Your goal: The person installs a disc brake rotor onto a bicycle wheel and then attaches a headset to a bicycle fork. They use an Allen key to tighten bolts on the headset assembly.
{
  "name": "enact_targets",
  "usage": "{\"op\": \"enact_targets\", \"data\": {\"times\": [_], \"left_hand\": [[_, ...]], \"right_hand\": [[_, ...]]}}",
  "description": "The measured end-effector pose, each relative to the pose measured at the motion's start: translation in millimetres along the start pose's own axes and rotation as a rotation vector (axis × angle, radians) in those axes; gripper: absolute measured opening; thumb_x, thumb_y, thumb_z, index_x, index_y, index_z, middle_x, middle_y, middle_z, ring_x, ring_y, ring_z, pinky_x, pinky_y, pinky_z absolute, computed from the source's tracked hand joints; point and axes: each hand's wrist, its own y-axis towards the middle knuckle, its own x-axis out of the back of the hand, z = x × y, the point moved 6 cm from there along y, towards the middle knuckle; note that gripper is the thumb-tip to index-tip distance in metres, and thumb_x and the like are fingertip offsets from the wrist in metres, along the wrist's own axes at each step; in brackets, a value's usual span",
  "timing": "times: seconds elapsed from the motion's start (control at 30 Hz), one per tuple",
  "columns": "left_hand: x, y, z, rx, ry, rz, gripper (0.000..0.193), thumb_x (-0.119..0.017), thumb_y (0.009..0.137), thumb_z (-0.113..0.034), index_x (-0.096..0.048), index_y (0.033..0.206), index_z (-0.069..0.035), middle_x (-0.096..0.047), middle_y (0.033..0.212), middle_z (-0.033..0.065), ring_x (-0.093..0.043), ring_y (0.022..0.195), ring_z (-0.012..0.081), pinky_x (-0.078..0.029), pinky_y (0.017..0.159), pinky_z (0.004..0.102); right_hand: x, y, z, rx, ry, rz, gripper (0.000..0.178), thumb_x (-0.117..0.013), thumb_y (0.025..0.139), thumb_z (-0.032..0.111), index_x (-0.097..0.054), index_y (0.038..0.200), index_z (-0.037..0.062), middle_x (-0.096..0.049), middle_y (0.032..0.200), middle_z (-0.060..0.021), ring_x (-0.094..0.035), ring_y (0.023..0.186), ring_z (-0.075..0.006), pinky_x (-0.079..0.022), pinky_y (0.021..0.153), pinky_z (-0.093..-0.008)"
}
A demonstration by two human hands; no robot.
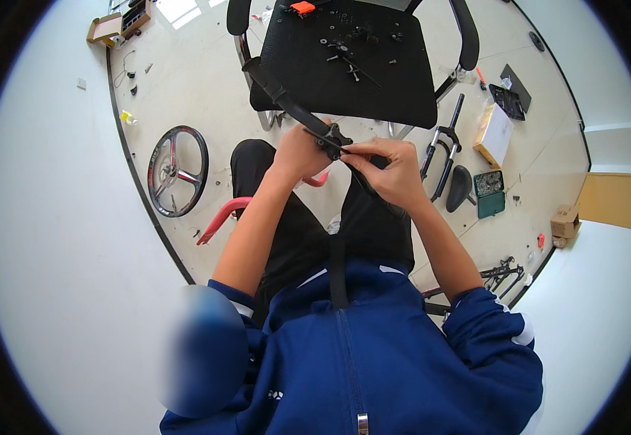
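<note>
A black bicycle handlebar [281, 93] with a rubber grip at its far end slants across my lap. My left hand [297, 152] is closed around the bar just below a small black clamp fitting [332, 138]. My right hand [392, 170] pinches that fitting with thumb and fingers and also wraps the bar's lower part. Both hands sit over my black trousers, in front of the seat of a black office chair [373, 80]. Several small black bolts and parts [348, 43] lie scattered on that seat.
A black bicycle wheel [178, 170] lies on the floor at left, a red frame tube [221, 217] by my knee. At right are a suspension fork [442, 145], a saddle [460, 187], a green parts box [489, 192] and cardboard boxes [495, 134].
</note>
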Motion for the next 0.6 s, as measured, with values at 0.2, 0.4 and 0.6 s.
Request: {"op": "enact_targets", "data": {"times": [0.2, 0.4, 0.6], "left_hand": [[10, -2, -15, 0.033, 0.039, 0.020, 0.024, -0.068, 0.079, -0.025, -0.058, 0.090, -0.006, -0.067, 0.081, 0.0170, -0.067, 0.084, 0.0403, -0.052, 0.068, 0.0455], [11, -5, -13, 0.005, -0.057, -0.018, 0.024, -0.070, 0.077, -0.025, -0.058, 0.088, -0.008, -0.067, 0.080, 0.0166, -0.066, 0.085, 0.0406, -0.052, 0.068, 0.0459], [10, -4, -10, 0.016, -0.052, -0.016, 0.023, -0.071, 0.074, -0.022, -0.058, 0.088, -0.009, -0.066, 0.081, 0.0168, -0.065, 0.085, 0.0414, -0.051, 0.068, 0.0468]], "right_hand": [[-6, -3, 5, 0.240, -0.163, -0.070, 0.018, -0.074, 0.079, -0.002, -0.077, 0.096, 0.0018, -0.073, 0.082, -0.0117, -0.068, 0.071, -0.0211, -0.052, 0.064, -0.0277], [-12, 2, 18, 0.490, -0.363, 0.056, 0.021, -0.070, 0.078, -0.002, -0.076, 0.097, 0.0025, -0.073, 0.087, -0.0101, -0.069, 0.079, -0.0226, -0.056, 0.068, -0.0311], [-18, 7, 25, 0.739, -0.502, 0.259, 0.018, -0.068, 0.078, -0.003, -0.074, 0.093, 0.0028, -0.072, 0.086, -0.0090, -0.069, 0.081, -0.0215, -0.057, 0.069, -0.0321]]}}
